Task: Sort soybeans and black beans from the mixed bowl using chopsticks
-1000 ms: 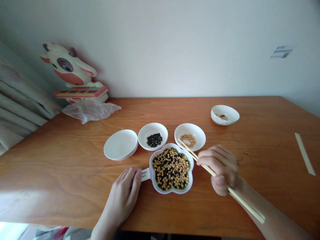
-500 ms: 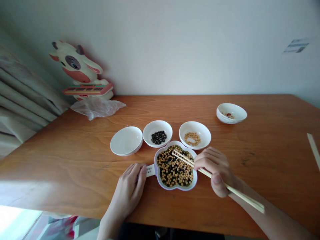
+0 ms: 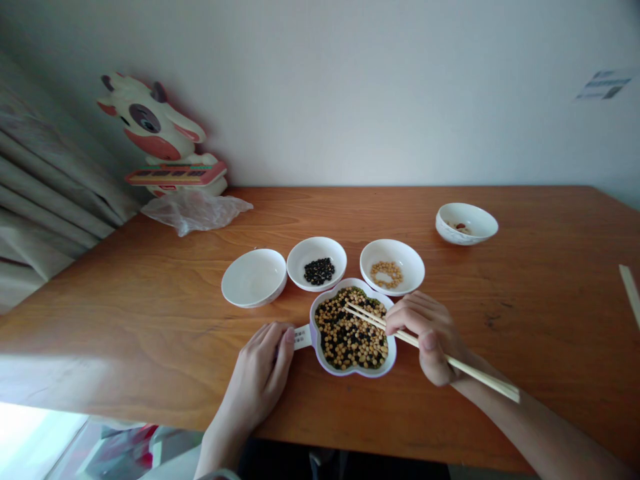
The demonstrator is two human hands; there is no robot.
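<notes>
My left hand [image 3: 263, 370] is closed around the handle of a flower-shaped dish [image 3: 320, 363] with a pale purple rim. Mixed beans [image 3: 350, 333], tan, black and some green, fill the dish. A pair of wooden chopsticks [image 3: 480, 379] is gripped in my right hand [image 3: 427, 333], their tips close together over the beans; I cannot tell whether a bean is between them. Just behind the dish stand a white bowl [image 3: 337, 253] with black beans and a white bowl [image 3: 415, 259] with tan beans. Left of these is an empty white bowl [image 3: 254, 278].
Farther back on the right of the wooden table [image 3: 540, 280] is another white bowl [image 3: 477, 233] with some small pieces in it. A cow toy with a keyboard [image 3: 170, 143] and a clear plastic bag [image 3: 197, 211] sit at the back left. A pale stick [image 3: 631, 297] shows at the right edge.
The view has shifted slightly. My right hand has tilted a little and the chopsticks' rear ends have moved left and up. My left hand stays on the handle.
</notes>
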